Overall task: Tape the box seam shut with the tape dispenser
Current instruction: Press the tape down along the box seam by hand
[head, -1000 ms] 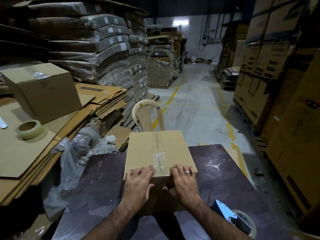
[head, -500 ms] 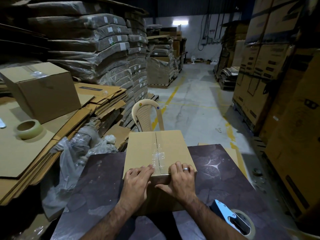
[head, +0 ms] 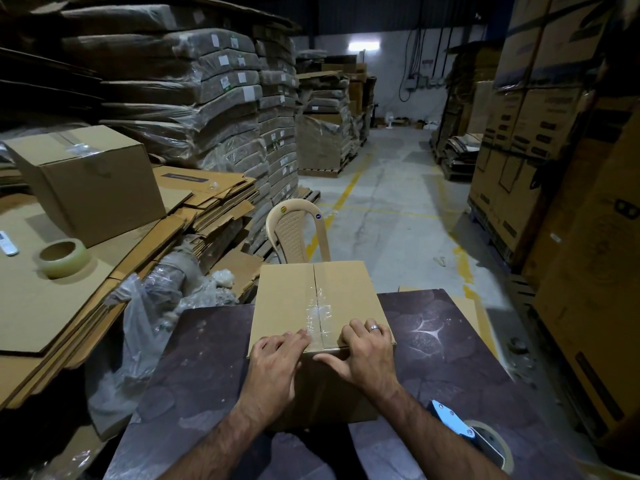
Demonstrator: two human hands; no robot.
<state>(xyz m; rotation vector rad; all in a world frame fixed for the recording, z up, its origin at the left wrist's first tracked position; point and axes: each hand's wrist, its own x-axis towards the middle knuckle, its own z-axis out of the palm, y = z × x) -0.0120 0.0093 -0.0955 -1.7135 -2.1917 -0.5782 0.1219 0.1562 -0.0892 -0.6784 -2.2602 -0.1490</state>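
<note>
The cardboard box (head: 320, 306) stands on the dark patterned bench (head: 450, 341), at its far middle, with the top flaps closed and the centre seam (head: 314, 282) running away from the viewer. A strip of clear tape (head: 318, 311) is seen along the near part of the seam, wrinkled and glossy; whether it reaches the far edge cannot be told. The left hand (head: 277, 365) lies flat on the near left corner of the top, fingers (head: 294, 337) extended and touching the tape edge, with nothing grasped. The right hand (head: 367, 355) is draped over the near edge just right of the seam, fingers curled on top and thumb against the front face, also grasping nothing. The tape dispenser (head: 457, 427), with its blue plate and roll, lies on the bench at the near right, apart from both hands. The task is judged to be nearly complete: tape is applied and is being pressed down over the near edge; only smoothing appears to be left. The bench surface is scuffed and dusty. The room is a dim warehouse: wrapped stacks of flattened board to the left, a loose tape roll (head: 64, 258) on flat cardboard sheets, a second taped box (head: 90, 181), a plastic chair (head: 294, 230) behind the bench, and tall cartons on the right.
</note>
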